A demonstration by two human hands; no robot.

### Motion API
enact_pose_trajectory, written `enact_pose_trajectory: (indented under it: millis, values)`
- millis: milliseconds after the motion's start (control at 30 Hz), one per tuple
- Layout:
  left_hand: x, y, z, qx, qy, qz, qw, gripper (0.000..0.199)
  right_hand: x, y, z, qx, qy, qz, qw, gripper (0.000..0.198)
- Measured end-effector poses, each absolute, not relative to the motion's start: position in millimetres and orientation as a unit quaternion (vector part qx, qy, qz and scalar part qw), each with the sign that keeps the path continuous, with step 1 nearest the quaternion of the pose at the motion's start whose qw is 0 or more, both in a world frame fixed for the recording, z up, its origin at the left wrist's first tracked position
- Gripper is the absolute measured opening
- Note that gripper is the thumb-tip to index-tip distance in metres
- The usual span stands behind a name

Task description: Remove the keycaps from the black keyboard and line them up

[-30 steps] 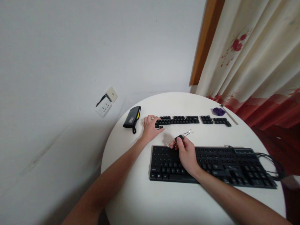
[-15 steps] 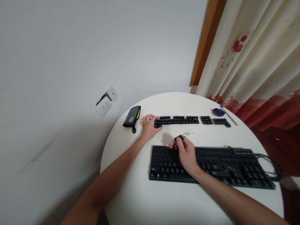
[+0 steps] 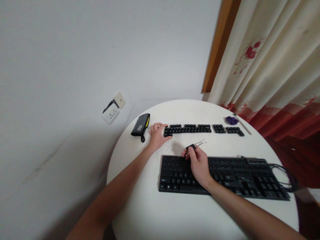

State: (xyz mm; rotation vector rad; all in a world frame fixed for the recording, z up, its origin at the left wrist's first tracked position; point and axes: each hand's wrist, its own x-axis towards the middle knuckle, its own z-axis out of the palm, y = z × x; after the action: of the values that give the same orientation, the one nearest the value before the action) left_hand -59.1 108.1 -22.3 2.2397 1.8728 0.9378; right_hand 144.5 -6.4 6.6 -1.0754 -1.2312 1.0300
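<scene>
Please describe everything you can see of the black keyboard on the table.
The black keyboard lies flat, keys up, on the white table. It looks plastic, with pale markings on some keys. Toward its upper left, key positions look bare of caps. The right hand is over it, hiding part; contact is unclear. A dark cable loops at its right end.

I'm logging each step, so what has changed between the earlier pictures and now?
The left hand has shifted slightly left; the keycap by its thumb, set apart a second ago, now sits further left, close beside its neighbour. The right hand still holds the wire-ended tool over the keyboard; the other keycaps look unmoved.
</scene>
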Motion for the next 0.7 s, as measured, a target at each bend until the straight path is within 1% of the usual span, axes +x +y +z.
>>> enact_pose_trajectory:
  millis: [300, 467, 700]
  values:
    - [-84, 119, -37, 0.738, 0.583, 0.332, 0.074, 0.074, 162, -7, 32, -0.445, -0.577, 0.417, 0.544, 0.033]
    - [-87, 123, -41, 0.733, 0.577, 0.351, 0.087, 0.074, 168, -7, 22, -0.455, -0.59, 0.408, 0.528, 0.033]
    - [-88, 123, -40, 0.734, 0.568, 0.359, 0.095, 0.074, 169, -13, 9, -0.444, -0.602, 0.425, 0.51, 0.03]
